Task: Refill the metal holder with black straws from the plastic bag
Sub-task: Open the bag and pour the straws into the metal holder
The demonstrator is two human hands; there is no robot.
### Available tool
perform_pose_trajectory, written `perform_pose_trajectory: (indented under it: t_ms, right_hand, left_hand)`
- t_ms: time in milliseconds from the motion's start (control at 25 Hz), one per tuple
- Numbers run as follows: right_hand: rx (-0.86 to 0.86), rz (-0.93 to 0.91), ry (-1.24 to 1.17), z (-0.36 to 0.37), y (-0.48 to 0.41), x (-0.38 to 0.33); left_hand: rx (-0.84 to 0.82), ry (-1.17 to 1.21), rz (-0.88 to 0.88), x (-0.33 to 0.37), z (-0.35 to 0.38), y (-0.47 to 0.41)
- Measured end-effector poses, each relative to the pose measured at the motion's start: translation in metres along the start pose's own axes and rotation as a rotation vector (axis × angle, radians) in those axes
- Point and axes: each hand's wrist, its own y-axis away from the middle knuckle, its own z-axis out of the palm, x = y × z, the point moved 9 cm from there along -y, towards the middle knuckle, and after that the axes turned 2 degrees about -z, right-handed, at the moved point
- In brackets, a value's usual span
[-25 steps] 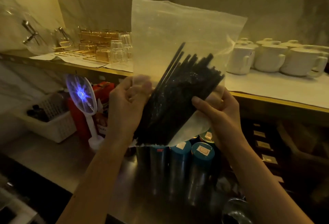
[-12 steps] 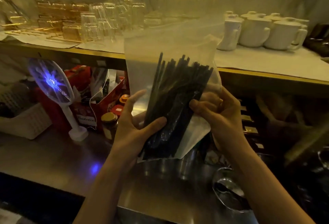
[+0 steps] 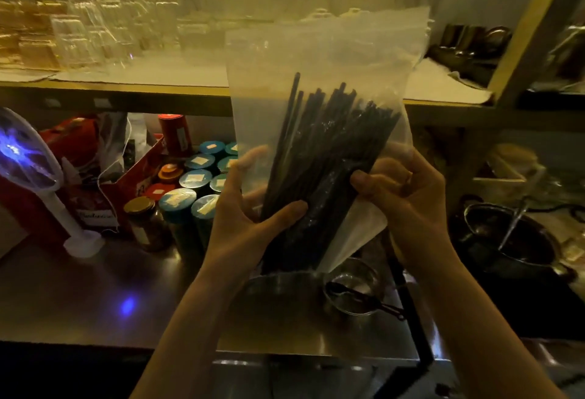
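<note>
A clear plastic bag point(image 3: 329, 56) stands upright in the middle of the view, held in front of the shelf. Inside it a thick bundle of black straws point(image 3: 319, 158) leans slightly to the right, tips up. My left hand point(image 3: 250, 218) grips the bag's lower left, thumb pressed across the bundle. My right hand point(image 3: 408, 202) pinches the bag's lower right side against the straws. Below the bag a round metal container point(image 3: 278, 284) rests on the steel counter; whether it is the holder I cannot tell.
A small glass cup point(image 3: 354, 284) with a dark spoon stands just right of the metal container. Blue-lidded tins point(image 3: 190, 183) and jars crowd the counter at left, beside a glowing bug zapper point(image 3: 22, 151). A dark pot point(image 3: 509, 237) is at right. Glasses point(image 3: 104, 28) line the shelf above.
The view has swung to the right, so the tins and zapper lie further left and the pot has come into sight. The bag stays upright in both hands, the left thumb now across the straws.
</note>
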Motion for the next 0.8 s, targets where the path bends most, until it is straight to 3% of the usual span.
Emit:
perform_pose_trajectory:
  t_ms: [200, 480, 800]
  right_hand:
    - [0.237, 0.004, 0.179, -0.133, 0.062, -0.057]
    - [0.650, 0.015, 0.470, -0.314, 0.210, -0.168]
    - [1.097, -0.031, 0.701, -0.417, 0.387, -0.290]
  left_hand:
    - [-0.215, 0.047, 0.026, -0.005, 0.137, 0.026]
    - [-0.700, 0.229, -0.023, -0.004, 0.367, 0.116]
    - [-1.149, 0.372, -0.154, 0.003, 0.558, 0.261]
